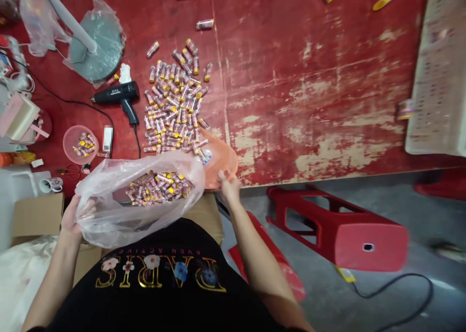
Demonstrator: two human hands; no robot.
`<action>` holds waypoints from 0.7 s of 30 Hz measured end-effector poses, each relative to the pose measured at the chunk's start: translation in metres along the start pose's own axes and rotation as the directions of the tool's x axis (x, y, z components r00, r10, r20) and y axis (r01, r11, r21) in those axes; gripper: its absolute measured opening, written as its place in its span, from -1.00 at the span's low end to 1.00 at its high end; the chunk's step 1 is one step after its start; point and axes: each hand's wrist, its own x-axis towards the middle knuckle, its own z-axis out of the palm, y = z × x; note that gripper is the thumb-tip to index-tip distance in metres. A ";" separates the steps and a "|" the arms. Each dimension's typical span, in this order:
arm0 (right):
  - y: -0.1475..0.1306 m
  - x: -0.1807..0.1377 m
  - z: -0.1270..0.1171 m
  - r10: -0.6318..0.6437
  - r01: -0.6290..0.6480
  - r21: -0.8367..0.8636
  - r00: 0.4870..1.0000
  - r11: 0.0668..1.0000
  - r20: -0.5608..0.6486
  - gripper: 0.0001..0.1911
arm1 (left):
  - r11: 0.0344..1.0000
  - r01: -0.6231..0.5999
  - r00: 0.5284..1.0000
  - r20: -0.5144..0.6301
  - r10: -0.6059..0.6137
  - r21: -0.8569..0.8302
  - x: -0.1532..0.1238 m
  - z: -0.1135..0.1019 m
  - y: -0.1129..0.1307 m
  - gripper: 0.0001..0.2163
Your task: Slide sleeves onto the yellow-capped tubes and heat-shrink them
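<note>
Holding | left hand (72, 216): one bag (109, 184) | right hand (230, 189): seemingly one orange tray (221, 158)

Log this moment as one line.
left hand: holding bag | right hand: gripping orange plastic | bag: open, vials inside | loose vials: heaped on table

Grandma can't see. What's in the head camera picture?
A person's left hand holds a clear plastic bag of small yellow-ended tubes. Their right hand holds an orange plastic piece near more tubes piled on a red table.
</note>
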 end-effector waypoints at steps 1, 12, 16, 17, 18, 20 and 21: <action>-0.004 0.012 0.015 0.002 -0.004 0.040 0.999 0.999 0.050 -0.48 | 1.000 0.006 1.000 -0.015 -0.006 0.009 0.000 0.004 -0.001 -0.45; -0.072 0.070 0.009 -0.046 -0.055 0.208 0.890 0.977 0.453 -0.50 | 0.988 -0.017 0.999 -0.048 0.010 -0.156 -0.009 0.024 -0.011 -0.48; -0.122 0.059 -0.039 -0.135 0.065 0.171 0.891 0.983 0.434 -0.62 | 0.958 -0.041 0.999 0.012 0.046 -0.284 0.004 0.043 -0.009 -0.53; -0.137 0.053 -0.052 -0.149 0.093 0.151 0.892 0.984 0.427 -0.62 | 0.947 -0.042 0.998 0.032 0.055 -0.319 0.010 0.049 -0.008 -0.53; -0.151 0.046 -0.064 -0.161 0.118 0.128 0.895 0.985 0.417 -0.61 | 0.934 -0.049 0.997 0.046 0.069 -0.354 0.017 0.055 -0.007 -0.54; -0.178 0.028 -0.088 -0.179 0.160 0.080 0.902 0.984 0.393 -0.56 | 0.911 -0.066 0.994 0.054 0.097 -0.408 0.033 0.068 -0.005 -0.54; -0.189 0.017 -0.097 -0.185 0.178 0.056 0.904 0.983 0.386 -0.55 | 0.902 -0.077 0.993 0.048 0.108 -0.424 0.042 0.074 -0.005 -0.54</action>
